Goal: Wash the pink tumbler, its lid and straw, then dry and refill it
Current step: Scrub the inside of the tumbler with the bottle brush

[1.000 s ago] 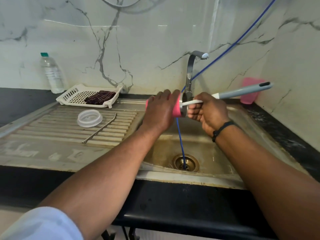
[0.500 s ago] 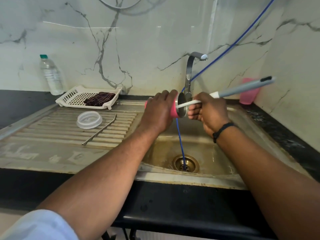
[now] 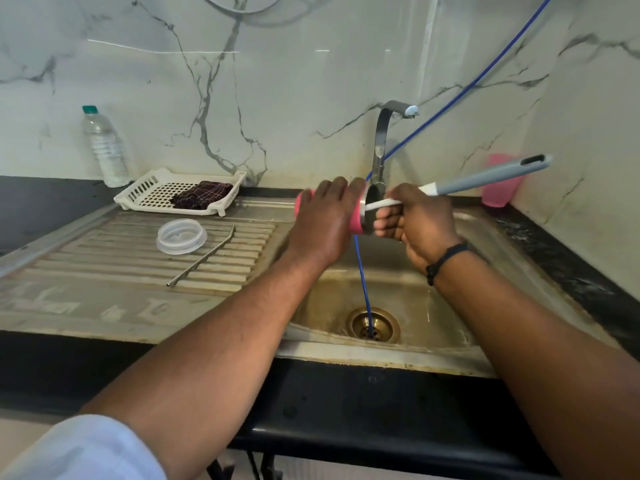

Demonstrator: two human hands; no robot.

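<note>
My left hand (image 3: 325, 220) grips the pink tumbler (image 3: 356, 221) sideways above the sink basin, with its steel mouth facing right. Most of the tumbler is hidden under my fingers. My right hand (image 3: 412, 220) holds the white and grey bottle brush (image 3: 485, 176) by its handle, and the brush end goes into the tumbler's mouth. The clear lid (image 3: 181, 236) lies flat on the drainboard to the left. Beside it rests the metal straw (image 3: 204, 259), bent at its far end.
The steel sink (image 3: 433, 317) has a brass drain with a blue hose (image 3: 362, 271) running into it. The tap (image 3: 382, 140) stands behind my hands. A white tray (image 3: 152, 192) holds a dark cloth. A water bottle (image 3: 104, 147) stands far left, a pink cup (image 3: 500, 188) far right.
The brush handle has tipped slightly and shifted a little along the tumbler's mouth. My left hand keeps its grip on the tumbler in the same place.
</note>
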